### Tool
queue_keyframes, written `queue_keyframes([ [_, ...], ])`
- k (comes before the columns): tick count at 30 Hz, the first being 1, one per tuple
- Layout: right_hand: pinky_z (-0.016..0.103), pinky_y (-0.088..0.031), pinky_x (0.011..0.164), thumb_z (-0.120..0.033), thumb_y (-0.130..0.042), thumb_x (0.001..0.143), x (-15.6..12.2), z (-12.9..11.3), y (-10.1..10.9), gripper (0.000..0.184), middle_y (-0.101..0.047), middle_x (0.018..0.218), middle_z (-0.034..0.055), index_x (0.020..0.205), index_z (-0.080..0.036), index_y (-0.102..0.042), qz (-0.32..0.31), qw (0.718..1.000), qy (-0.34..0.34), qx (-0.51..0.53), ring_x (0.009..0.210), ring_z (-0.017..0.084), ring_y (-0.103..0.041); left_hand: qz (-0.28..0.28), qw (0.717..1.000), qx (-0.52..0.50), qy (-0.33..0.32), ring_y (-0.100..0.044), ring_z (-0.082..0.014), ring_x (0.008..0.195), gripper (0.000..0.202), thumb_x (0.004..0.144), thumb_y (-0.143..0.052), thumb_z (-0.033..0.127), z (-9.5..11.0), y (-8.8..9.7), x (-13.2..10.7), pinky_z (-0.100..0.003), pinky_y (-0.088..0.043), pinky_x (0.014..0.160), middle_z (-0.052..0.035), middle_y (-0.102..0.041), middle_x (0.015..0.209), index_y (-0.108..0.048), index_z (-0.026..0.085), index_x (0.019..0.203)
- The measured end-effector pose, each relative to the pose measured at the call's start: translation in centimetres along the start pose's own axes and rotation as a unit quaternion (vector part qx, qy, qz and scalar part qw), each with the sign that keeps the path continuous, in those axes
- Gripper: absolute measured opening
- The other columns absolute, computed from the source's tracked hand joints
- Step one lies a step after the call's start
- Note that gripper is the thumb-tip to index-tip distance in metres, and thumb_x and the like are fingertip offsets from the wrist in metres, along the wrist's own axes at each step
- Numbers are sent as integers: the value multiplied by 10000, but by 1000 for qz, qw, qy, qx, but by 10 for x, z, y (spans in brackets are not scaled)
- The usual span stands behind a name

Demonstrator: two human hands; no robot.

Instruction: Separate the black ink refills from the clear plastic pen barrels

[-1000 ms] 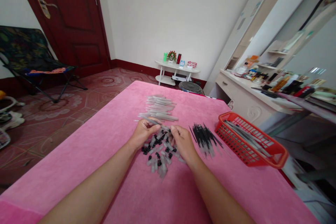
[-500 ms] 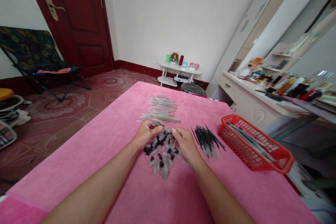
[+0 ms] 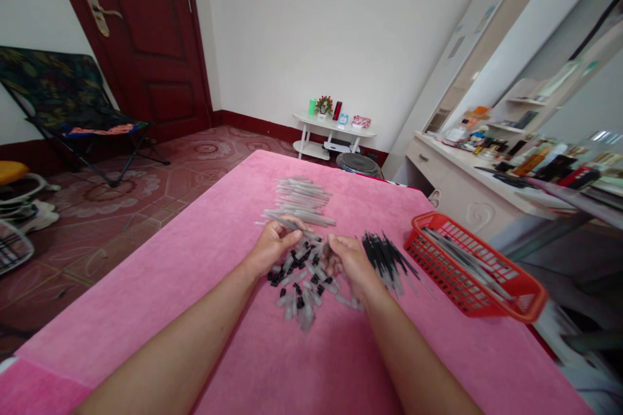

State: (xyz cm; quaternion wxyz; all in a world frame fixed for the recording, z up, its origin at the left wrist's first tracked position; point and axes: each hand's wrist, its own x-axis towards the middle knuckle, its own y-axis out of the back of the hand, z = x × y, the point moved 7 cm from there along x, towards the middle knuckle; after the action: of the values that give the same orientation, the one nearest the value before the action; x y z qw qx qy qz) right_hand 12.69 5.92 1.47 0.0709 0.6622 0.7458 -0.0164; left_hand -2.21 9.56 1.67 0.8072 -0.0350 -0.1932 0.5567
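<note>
My left hand (image 3: 276, 238) is closed round a slim grey pen barrel (image 3: 291, 224), which slants down to the right. Just right of its tip, my right hand (image 3: 344, 254) has its thumb and fingers pinched together; anything between them is too small or blurred to make out. Beneath both hands lies a loose pile of clear pen caps (image 3: 306, 316) and small black pieces (image 3: 300, 302). Beyond the left hand, several translucent pen barrels (image 3: 302, 196) lie in a rough row. Dark pen refills (image 3: 384, 256) are bunched to the right of the right hand.
A red plastic basket (image 3: 523, 311) holding long grey sticks stands at the right of the pink-covered table (image 3: 160, 285). Past it is a dresser (image 3: 467, 188) crowded with bottles. A folding chair (image 3: 68, 110) stands by the door, and a low white shelf (image 3: 311, 118) against the wall.
My right hand has moved slightly right and away from the left, widening the gap between them. The left hand keeps its hold on the pen barrel, whose end now shows more.
</note>
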Motion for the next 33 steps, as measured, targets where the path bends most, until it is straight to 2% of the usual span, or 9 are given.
queue_keyframes([
  [4, 221, -347, 441, -458, -552, 759, 0, -19, 24, 350, -558, 495, -2, 572, -162, -555, 14, 987, 58, -146, 430, 108, -473, 35, 997, -66, 8, -608, -147, 720, 362, 771, -643, 379, -2, 8, 2, -241, -480, 616, -56, -639, 850, -547, 148, 1033],
  [7, 214, -355, 492, -238, -629, 658, -3, -23, 32, 92, -598, 559, -8, 617, -158, -611, -12, 956, 65, -287, 514, 116, -516, 34, 994, -104, 20, -600, -138, 695, 464, 790, -615, 376, -4, 9, 3, -240, -473, 599, -25, -601, 805, -501, 172, 1191],
  [9, 212, -343, 515, -164, -645, 610, -6, -22, 33, 28, -623, 593, -5, 638, -166, -648, -21, 924, 58, -377, 560, 121, -537, 32, 993, -111, 24, -569, -116, 628, 506, 791, -607, 369, -5, 8, 4, -227, -444, 567, 0, -562, 737, -492, 175, 1243],
  [14, 218, -271, 500, -183, -706, 578, -14, -21, 28, 52, -624, 583, -13, 603, -200, -664, -17, 851, 9, -524, 541, 111, -528, 57, 996, -60, 25, -364, -42, 467, 447, 783, -610, 343, -7, 14, 5, -191, -268, 454, 33, -468, 626, -590, 119, 1169],
  [21, 231, -258, 501, -207, -697, 576, -22, -21, 12, 66, -649, 633, 21, 639, -213, -678, -48, 804, -2, -593, 585, 146, -560, 71, 997, 19, 30, -226, -33, 430, 427, 773, -621, 410, -7, 16, 4, -210, -115, 437, 64, -371, 546, -644, 96, 1061],
  [25, 227, -246, 485, -144, -661, 557, -25, -20, 9, 78, -631, 598, 17, 610, -202, -659, -55, 807, 16, -587, 544, 131, -538, 75, 995, 52, 37, -239, -39, 432, 412, 743, -641, 435, -4, 13, 1, -203, -151, 441, 65, -380, 521, -676, 99, 980],
  [28, 221, -238, 466, -106, -643, 533, -24, -20, 12, 85, -592, 546, -1, 552, -186, -620, -64, 830, 42, -552, 503, 108, -496, 79, 993, 75, 34, -292, -52, 451, 385, 729, -656, 421, -2, 12, 0, -198, -222, 455, 57, -406, 511, -693, 108, 950],
  [30, 211, -267, 456, -116, -634, 549, -21, -22, 18, 68, -577, 531, -8, 562, -176, -606, -67, 874, 49, -478, 494, 105, -491, 85, 992, 89, 30, -353, -67, 476, 379, 730, -657, 409, -2, 13, 0, -197, -276, 477, 43, -451, 518, -699, 113, 963],
  [33, 207, -370, 479, -194, -623, 631, -15, -35, 37, 165, -607, 600, -7, 792, -165, -638, -12, 960, 71, -270, 520, 113, -538, 68, 991, 111, 17, -495, -118, 583, 379, 729, -659, 400, -2, 10, 1, -220, -379, 556, -11, -597, 625, -706, 129, 990],
])
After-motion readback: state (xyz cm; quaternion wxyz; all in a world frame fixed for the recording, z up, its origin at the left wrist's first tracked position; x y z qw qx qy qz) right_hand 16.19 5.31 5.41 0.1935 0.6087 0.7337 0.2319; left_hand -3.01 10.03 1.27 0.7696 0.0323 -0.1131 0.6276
